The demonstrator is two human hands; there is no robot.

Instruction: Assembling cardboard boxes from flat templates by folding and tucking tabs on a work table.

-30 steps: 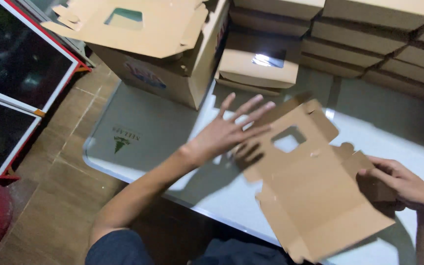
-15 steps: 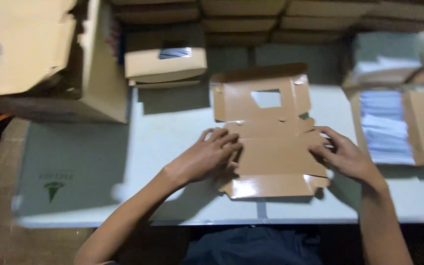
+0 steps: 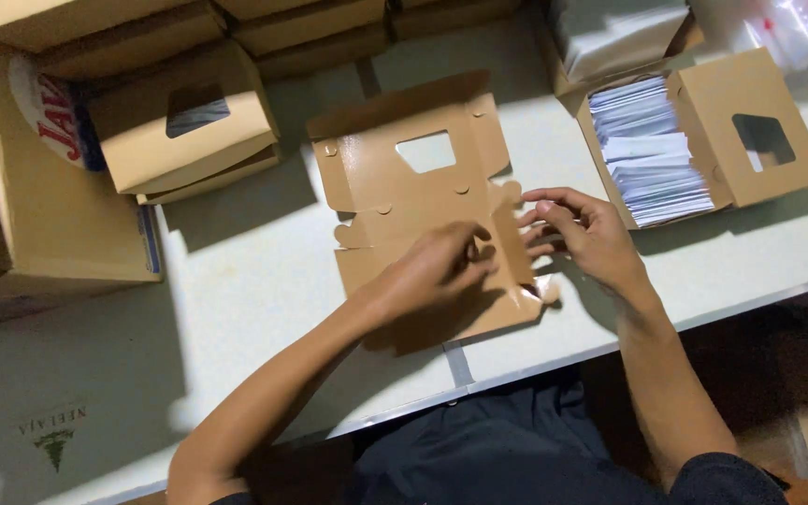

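A flat brown cardboard box blank (image 3: 395, 187) with a cut-out window lies on the pale table (image 3: 254, 281) in front of me. My left hand (image 3: 432, 271) presses down on the blank's middle, fingers bent over a fold. My right hand (image 3: 577, 234) pinches the blank's right side flap between thumb and fingers and lifts it upright.
An open window box (image 3: 703, 140) filled with white paper sheets sits at the right. Folded window boxes (image 3: 184, 131) are stacked at the left beside a large carton (image 3: 39, 187). More flat boxes line the far edge. The table's near edge runs just below my hands.
The blank went from being held up in the air to lying flat on the table. Both hands have since moved inward onto its right half, and the right flap is now raised.
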